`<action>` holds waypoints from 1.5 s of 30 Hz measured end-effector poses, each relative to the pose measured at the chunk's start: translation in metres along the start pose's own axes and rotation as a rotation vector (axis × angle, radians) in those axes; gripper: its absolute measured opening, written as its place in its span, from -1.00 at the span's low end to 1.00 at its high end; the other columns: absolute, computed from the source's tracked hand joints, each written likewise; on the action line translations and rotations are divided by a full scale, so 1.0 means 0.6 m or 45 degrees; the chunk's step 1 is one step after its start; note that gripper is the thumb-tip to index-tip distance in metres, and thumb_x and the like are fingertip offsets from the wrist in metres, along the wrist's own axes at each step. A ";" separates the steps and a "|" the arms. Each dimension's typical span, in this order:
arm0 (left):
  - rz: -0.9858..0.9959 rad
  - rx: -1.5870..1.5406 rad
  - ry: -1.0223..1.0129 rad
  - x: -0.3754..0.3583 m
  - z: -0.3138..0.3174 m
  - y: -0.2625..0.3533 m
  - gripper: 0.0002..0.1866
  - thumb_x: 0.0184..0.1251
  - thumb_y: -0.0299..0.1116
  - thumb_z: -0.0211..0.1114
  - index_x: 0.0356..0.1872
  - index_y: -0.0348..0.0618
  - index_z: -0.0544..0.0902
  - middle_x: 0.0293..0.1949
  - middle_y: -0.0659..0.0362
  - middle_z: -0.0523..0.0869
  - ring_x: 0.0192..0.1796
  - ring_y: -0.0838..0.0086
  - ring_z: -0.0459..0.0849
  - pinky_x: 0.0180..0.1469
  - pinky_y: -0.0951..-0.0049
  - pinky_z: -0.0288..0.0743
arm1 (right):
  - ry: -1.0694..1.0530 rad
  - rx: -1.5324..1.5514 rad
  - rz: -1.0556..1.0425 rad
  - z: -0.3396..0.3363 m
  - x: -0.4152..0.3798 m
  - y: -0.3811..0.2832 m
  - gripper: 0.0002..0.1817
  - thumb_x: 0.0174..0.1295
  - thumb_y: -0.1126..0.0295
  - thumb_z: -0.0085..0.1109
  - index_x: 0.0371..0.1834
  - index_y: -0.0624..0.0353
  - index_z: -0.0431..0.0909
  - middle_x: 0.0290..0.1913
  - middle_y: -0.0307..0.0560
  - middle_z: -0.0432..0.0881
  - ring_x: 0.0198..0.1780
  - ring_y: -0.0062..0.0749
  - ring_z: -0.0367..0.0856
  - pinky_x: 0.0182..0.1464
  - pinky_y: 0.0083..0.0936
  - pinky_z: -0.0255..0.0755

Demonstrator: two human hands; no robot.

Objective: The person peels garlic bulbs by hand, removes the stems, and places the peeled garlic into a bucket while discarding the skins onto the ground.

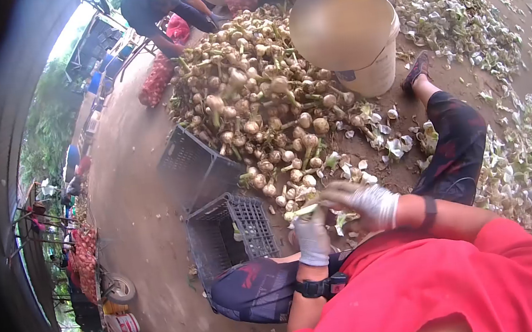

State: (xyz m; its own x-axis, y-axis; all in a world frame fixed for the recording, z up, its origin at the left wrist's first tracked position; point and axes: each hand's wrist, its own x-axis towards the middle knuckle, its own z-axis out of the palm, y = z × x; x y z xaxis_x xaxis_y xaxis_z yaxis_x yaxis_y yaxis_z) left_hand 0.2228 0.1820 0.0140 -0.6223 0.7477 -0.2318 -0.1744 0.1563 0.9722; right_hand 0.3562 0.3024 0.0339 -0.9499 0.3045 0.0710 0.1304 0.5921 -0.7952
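Note:
My left hand, in a pale glove with a dark watch below it, is closed around a garlic plant whose whitish-green stalk sticks out between the fingers. The bulb itself is hidden by my hands. Close beside it, my gloved right hand reaches over the garlic; motion smears its fingers. Pale green leaf peel shows below the right hand. Just beyond my hands rises a large heap of garlic bulbs with short stalks, several smaller ones lying at its near edge.
Two black plastic crates stand left of my hands. A white bucket sits beyond my right leg. Discarded peels cover the ground on the right. Another person bends over the heap's far side, near a red net sack.

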 end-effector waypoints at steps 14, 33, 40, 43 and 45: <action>-0.104 -0.427 0.965 0.039 -0.190 -0.052 -0.76 0.37 -0.14 0.17 -0.27 -0.11 0.56 -0.45 0.28 0.55 -0.42 0.56 0.53 -0.43 0.54 0.46 | 1.177 -0.383 0.065 -0.304 0.162 0.159 -0.69 0.12 0.66 0.00 -0.04 0.31 0.51 -0.41 -0.15 0.57 -0.48 -0.57 0.49 -0.44 -0.66 0.41; -0.349 2.331 -0.275 0.224 -0.102 -0.418 -0.66 0.08 -0.13 0.30 -0.12 0.02 0.66 0.06 0.17 0.45 0.22 0.24 0.38 0.10 0.20 0.36 | -0.608 -0.144 0.647 0.070 0.099 0.164 -0.56 0.07 0.38 0.08 0.10 0.04 0.48 -0.36 0.12 0.65 -0.28 0.02 0.65 -0.24 -0.18 0.50; -0.558 1.426 -0.169 0.215 -0.074 -0.340 -0.52 0.01 -0.13 0.40 -0.10 -0.25 0.60 -0.06 0.01 0.59 -0.16 0.26 0.63 -0.10 0.38 0.53 | 0.335 0.564 0.919 0.091 0.082 0.227 -0.73 0.21 0.33 0.14 -0.08 0.20 0.60 -0.41 0.01 0.66 -0.39 -0.37 0.63 -0.28 -0.44 0.49; -0.737 0.145 -0.026 0.166 -0.041 -0.264 -0.69 0.12 -0.28 0.34 -0.23 -0.32 0.56 -0.36 0.16 0.67 -0.43 0.52 0.63 -0.41 0.47 0.51 | 0.241 0.645 0.982 0.089 0.091 0.245 -0.67 0.19 0.17 0.20 -0.23 0.26 0.63 -0.54 -0.07 0.62 -0.54 -0.43 0.55 -0.41 -0.45 0.45; -0.407 -0.027 -0.155 0.126 -0.013 -0.184 -0.67 0.20 -0.29 0.26 -0.13 -0.35 0.56 -0.32 0.21 0.67 -0.32 0.57 0.59 -0.27 0.57 0.48 | 0.111 0.750 0.931 0.131 0.082 0.267 -0.54 0.18 -0.06 0.20 -0.49 0.19 0.62 -0.64 -0.20 0.53 -0.67 -0.48 0.42 -0.58 -0.43 0.31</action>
State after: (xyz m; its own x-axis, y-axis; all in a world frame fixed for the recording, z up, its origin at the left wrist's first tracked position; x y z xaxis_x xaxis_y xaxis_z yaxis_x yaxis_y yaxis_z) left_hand 0.1894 0.2161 -0.1111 -0.4383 0.7345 -0.5181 -0.3625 0.3830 0.8497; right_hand 0.3079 0.3535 -0.1374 -0.6616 0.5202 -0.5400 0.4984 -0.2329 -0.8351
